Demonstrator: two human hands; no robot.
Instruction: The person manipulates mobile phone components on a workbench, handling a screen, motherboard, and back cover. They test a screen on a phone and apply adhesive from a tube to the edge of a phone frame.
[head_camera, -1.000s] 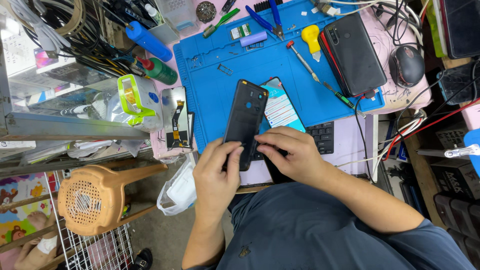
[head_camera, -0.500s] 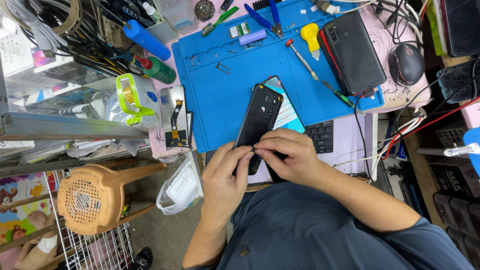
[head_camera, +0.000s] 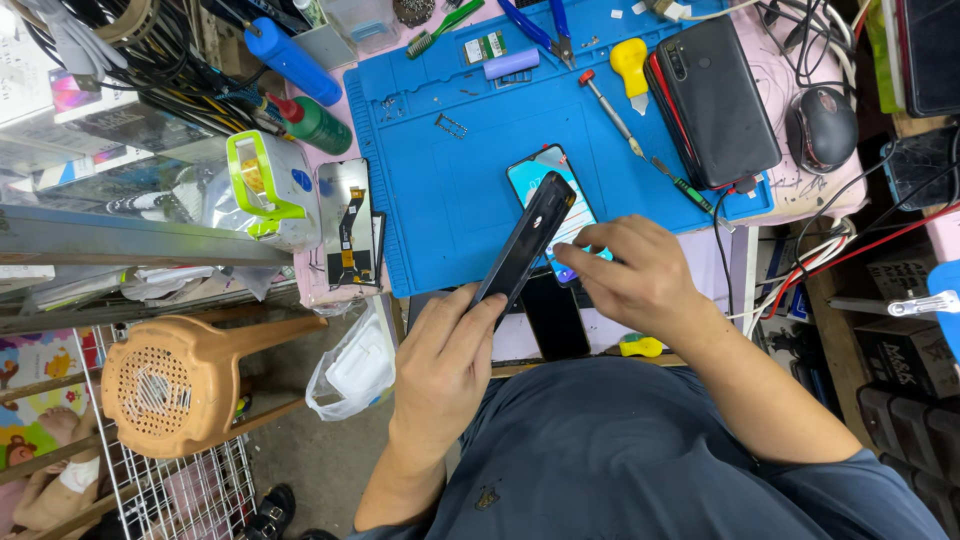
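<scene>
Hands at a cluttered repair bench, seen from above.

Left hand (head_camera: 445, 350): we reach it up from the lap, wrist straight, fingers closed along the near end of a black phone back cover (head_camera: 527, 240). We hold the cover tilted on edge, its far end raised over the blue work mat (head_camera: 450, 170).

Right hand (head_camera: 635, 275): forearm coming in from the lower right, wrist bent inward, fingers curled down. We press the fingertips (head_camera: 580, 262) on the near end of a phone (head_camera: 548, 185) with a lit teal screen, which lies flat at the near edge of the mat, partly under the tilted cover. We cannot tell whether the fingertips pinch anything small.

Also on the mat: a screwdriver with a red cap (head_camera: 610, 110), a yellow scraper (head_camera: 630, 62), blue-handled pliers (head_camera: 540, 25), a small lilac tube (head_camera: 510, 64), a green brush (head_camera: 440, 25).

Right of the mat: a dark phone in a case (head_camera: 715, 95) lying face down, a black computer mouse (head_camera: 822, 125), tangled cables.

Left of the mat: a bare display panel with ribbon cable (head_camera: 345, 222), a green-and-white tape dispenser (head_camera: 262, 185), a green bottle (head_camera: 315, 125), a blue bottle (head_camera: 290, 58).

Below the bench: a brown plastic stool (head_camera: 175, 380), a clear plastic bag (head_camera: 350, 370).
</scene>
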